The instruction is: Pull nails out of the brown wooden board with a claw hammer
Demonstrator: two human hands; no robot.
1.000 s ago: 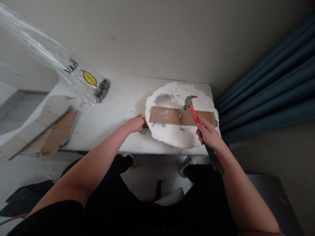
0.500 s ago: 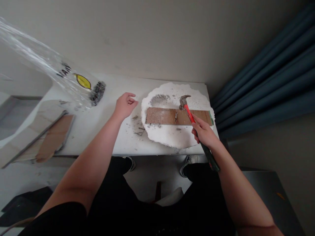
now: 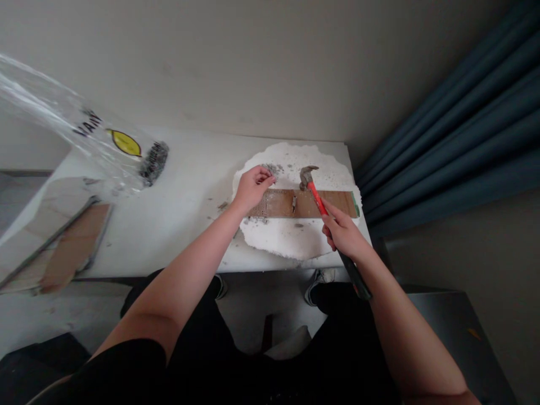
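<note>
A brown wooden strip (image 3: pixel 310 203) lies across a round white foam slab (image 3: pixel 291 236) on the white table (image 3: pixel 185 208). A small nail (image 3: pixel 294 201) stands near the strip's middle. My right hand (image 3: pixel 343 232) grips a claw hammer (image 3: pixel 314 190) by its red and black handle, with the head resting just above the strip. My left hand (image 3: pixel 252 187) reaches over the strip's left end, fingers pinched at a grey heap of small nails (image 3: pixel 272 167) on the foam. What the fingers hold is too small to make out.
A clear plastic bag (image 3: pixel 84 140) with a yellow label lies at the table's left. Boards and a flat frame (image 3: pixel 63 242) lean by the left edge. A blue curtain (image 3: pixel 455 135) hangs at right. Grey debris (image 3: pixel 221 206) litters the table near the foam.
My left hand left the strip's left end, lifted over the table, then moved right to the nail heap on the foam. The hammer stayed on the strip.
</note>
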